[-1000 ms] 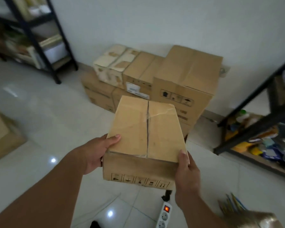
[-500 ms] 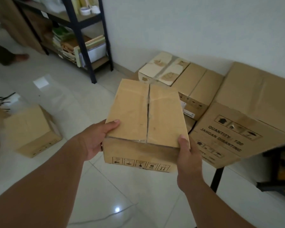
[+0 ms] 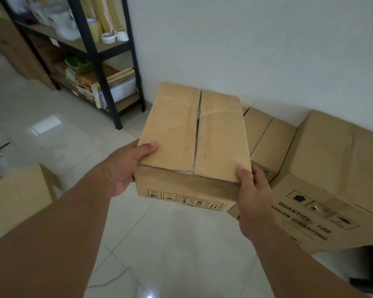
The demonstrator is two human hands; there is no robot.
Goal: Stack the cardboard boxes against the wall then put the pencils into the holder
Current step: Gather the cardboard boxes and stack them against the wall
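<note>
The small cardboard box [image 3: 194,143] is off the floor [image 3: 181,244], carried roughly level between both hands. It hangs in front of the row of boxes at the foot of the wall [image 3: 246,50]. Its far end overlaps, in view, the low boxes [image 3: 265,136] lined along the wall, and the large printed box [image 3: 332,168] sits just to its right. A loose box [image 3: 19,201] rests on the floor near the left edge of view.

The carried box looks light to moderate in weight, since it is borne by its near end alone on outstretched arms. The corrugated walls should be stiff. The top flaps meet at a creased, slightly gaping seam, so the lid would probably give under pressure. The dry, matt cardboard is unlikely to slip. The side walls and bottom edges near the corners look the soundest places to hold, rather than the flaps.

The left grip [image 3: 125,166] clasps the near left corner, with the thumb flat on the top face and the palm against the side wall. Its fingers are hidden beneath or behind the box. The right grip [image 3: 252,190] takes the near right corner with the thumb on the top edge and the fingers out of sight round the side. Each is spread wide across the wall's height and holds only this box. With both hands at the near end, the far end could dip when it is lowered.
</note>
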